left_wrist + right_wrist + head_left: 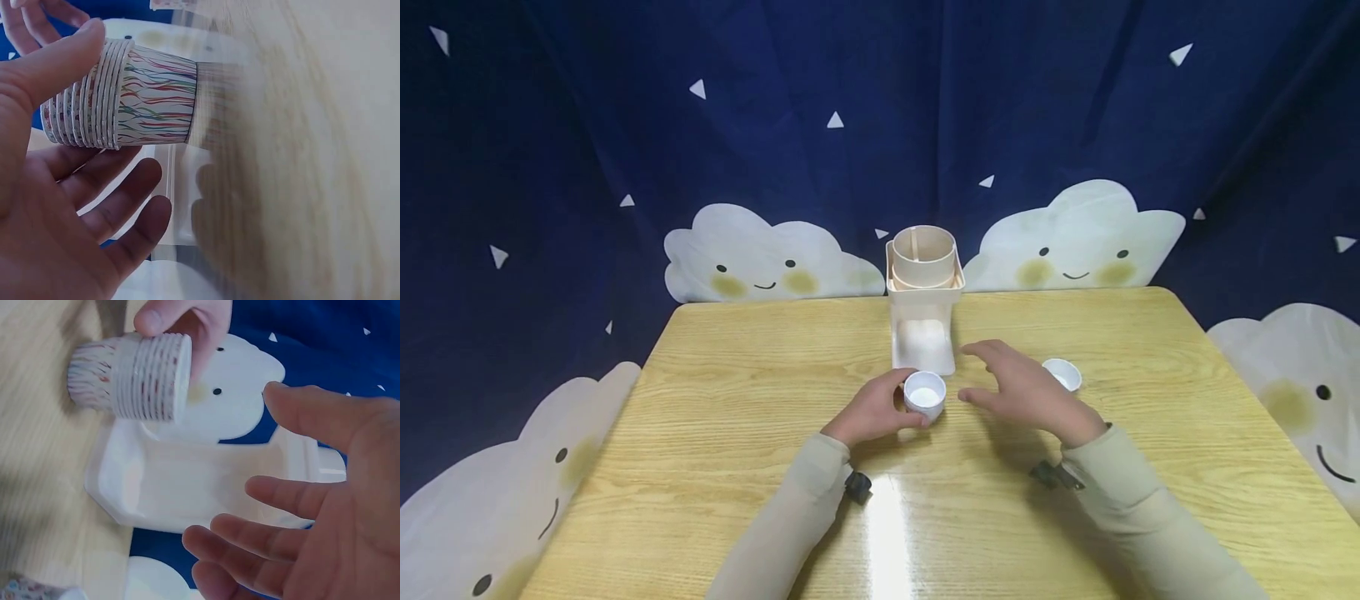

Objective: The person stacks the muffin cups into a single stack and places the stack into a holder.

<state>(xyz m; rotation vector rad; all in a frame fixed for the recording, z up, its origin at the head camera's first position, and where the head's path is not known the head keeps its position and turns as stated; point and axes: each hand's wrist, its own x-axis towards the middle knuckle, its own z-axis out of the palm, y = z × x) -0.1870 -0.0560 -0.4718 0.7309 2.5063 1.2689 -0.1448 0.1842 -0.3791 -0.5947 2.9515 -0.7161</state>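
A stack of paper cups (925, 398) stands upright just in front of a cream plastic holder (922, 298) with a round tube on top. My left hand (876, 408) holds the stack near its rims, thumb on one side and fingers on the other. The left wrist view shows wavy coloured lines on the stacked cups (156, 97). Whether their base touches the table cannot be told. To the right of the stack, my right hand (1026, 387) is spread, thumb and fingers apart, with nothing in it. Behind it sits another white paper cup (1063, 374), partly hidden.
The wooden table (745, 375) has its back edge against a dark blue curtain (880, 100) printed with clouds and triangles. The holder stands close to that back edge. A bright light reflection (887, 533) lies on the tabletop between my forearms.
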